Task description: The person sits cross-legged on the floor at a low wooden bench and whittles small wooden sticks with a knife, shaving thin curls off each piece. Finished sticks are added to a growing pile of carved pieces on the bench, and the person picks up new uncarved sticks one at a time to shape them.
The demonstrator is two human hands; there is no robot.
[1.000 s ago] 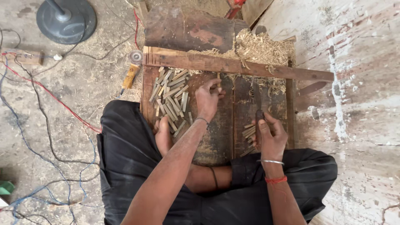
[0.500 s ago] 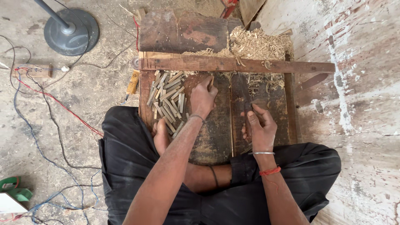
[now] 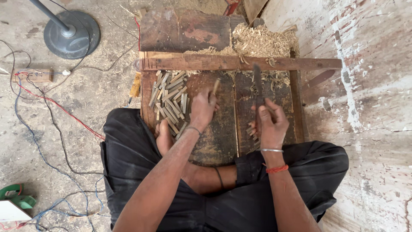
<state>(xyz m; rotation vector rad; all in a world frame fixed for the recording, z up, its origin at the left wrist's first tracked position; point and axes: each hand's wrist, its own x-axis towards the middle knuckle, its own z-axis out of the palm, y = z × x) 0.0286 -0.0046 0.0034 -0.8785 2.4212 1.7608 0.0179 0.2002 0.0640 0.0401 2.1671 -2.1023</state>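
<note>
On the floor we sit cross-legged at a low wooden bench (image 3: 214,141), a rough wall to our right and loose cables to our left. Wood shavings (image 3: 262,41) pile beyond the bench's crossbar (image 3: 206,63). A heap of short sticks (image 3: 169,101) lies on the bench's left half. Our right hand (image 3: 269,124) grips a flat dark blade (image 3: 258,83), point away from us. Our left hand (image 3: 201,109) pinches one stick (image 3: 215,86) upright near the bench middle. It looks light, stiff and splintery, best held at its lower end. Bare board lies between our hands; the crossbar limits forward reach.
</note>
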